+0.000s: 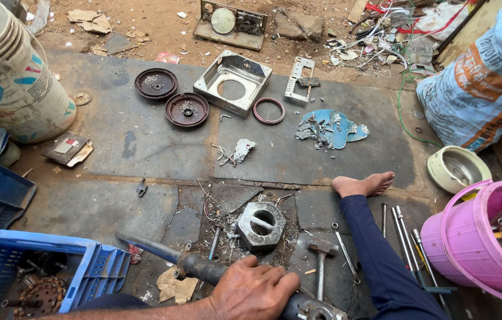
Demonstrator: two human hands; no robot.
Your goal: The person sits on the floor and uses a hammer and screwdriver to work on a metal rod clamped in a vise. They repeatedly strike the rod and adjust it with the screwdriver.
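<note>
Floor (144, 136): parts already stripped and spread out — square metal housing (233, 82), two dark pulley discs (187, 109), ring, broken blue bits. Left hand (254, 290), grip wrapped round dark shaft assy (203, 269) lying at bottom centre, near hex block (261, 224); looks not yet taken apart. Right hand not in view.

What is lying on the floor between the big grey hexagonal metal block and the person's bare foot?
In the head view, between the grey hexagonal metal block and the bare foot the dark stone floor is nearly bare, with only dust and small scraps.
</note>
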